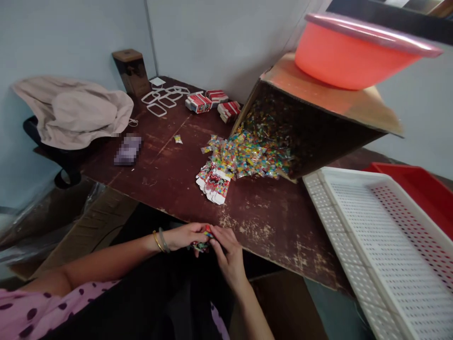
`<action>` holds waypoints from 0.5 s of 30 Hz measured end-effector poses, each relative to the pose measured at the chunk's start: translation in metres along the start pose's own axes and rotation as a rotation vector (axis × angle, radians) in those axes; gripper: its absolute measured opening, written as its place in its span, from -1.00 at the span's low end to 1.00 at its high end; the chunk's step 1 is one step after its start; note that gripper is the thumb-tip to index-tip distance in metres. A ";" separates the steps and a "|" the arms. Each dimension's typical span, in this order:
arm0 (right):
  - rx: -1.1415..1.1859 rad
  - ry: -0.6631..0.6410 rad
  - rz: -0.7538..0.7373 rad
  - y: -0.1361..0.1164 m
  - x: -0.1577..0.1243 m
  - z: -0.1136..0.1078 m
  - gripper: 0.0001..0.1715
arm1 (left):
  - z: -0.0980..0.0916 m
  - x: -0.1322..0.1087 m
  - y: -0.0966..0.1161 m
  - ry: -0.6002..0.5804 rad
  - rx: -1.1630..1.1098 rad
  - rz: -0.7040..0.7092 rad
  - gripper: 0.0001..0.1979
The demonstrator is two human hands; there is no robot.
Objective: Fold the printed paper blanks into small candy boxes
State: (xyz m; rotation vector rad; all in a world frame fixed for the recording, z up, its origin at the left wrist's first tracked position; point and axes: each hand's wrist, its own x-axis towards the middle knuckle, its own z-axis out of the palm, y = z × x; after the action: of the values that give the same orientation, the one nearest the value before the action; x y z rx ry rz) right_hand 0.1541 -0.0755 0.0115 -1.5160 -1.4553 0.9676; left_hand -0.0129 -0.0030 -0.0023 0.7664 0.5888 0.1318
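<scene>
Just off the table's near edge, my left hand (pixel 184 235) is closed around a small printed candy box (pixel 200 246), mostly hidden by fingers. My right hand (pixel 229 252) meets it from the other side, its fingers closed on the box's end. A bit of red, yellow and blue shows between the fingertips; I cannot tell whether it is box print or a candy packet. Beyond the hands lies a stack of flat printed cartons (pixel 215 185). Behind it, a heap of clear candy packets (pixel 247 153) spills from a tipped cardboard box (pixel 318 137).
A pink basin (pixel 357 52) sits atop the cardboard box. White perforated trays (pixel 382 226) and a red tray (pixel 421 184) are at right. Red bundles (pixel 200 103), white frames (pixel 156 110), a single packet (pixel 178 139), a blurred phone-like object (pixel 128 150) and beige cloth (pixel 81 108) lie farther left.
</scene>
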 end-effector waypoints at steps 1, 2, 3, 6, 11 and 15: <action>-0.002 0.011 0.013 -0.001 -0.008 -0.005 -0.66 | 0.004 0.001 -0.003 -0.031 -0.041 -0.027 -0.61; 0.001 0.026 0.052 -0.002 -0.018 -0.015 -0.67 | 0.009 0.003 -0.005 -0.079 -0.083 -0.052 -0.56; 0.002 0.026 0.112 -0.003 -0.031 -0.030 -0.69 | 0.012 0.005 -0.006 -0.133 -0.112 -0.073 -0.49; -0.069 -0.073 0.337 0.004 -0.071 -0.093 -0.69 | 0.012 0.010 -0.001 -0.215 -0.035 -0.074 -0.32; -0.461 -0.169 0.289 0.032 -0.051 -0.131 -0.68 | -0.013 0.013 0.013 -0.008 0.103 -0.024 -0.50; -0.648 -0.123 -0.037 0.040 0.070 -0.066 -0.40 | -0.020 0.013 0.010 0.083 0.070 -0.042 -0.56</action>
State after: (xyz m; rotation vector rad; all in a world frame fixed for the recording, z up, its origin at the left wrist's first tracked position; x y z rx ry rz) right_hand 0.2339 -0.0091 -0.0001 -1.8892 -2.0029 0.5940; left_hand -0.0121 0.0208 -0.0127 0.8188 0.6905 0.1055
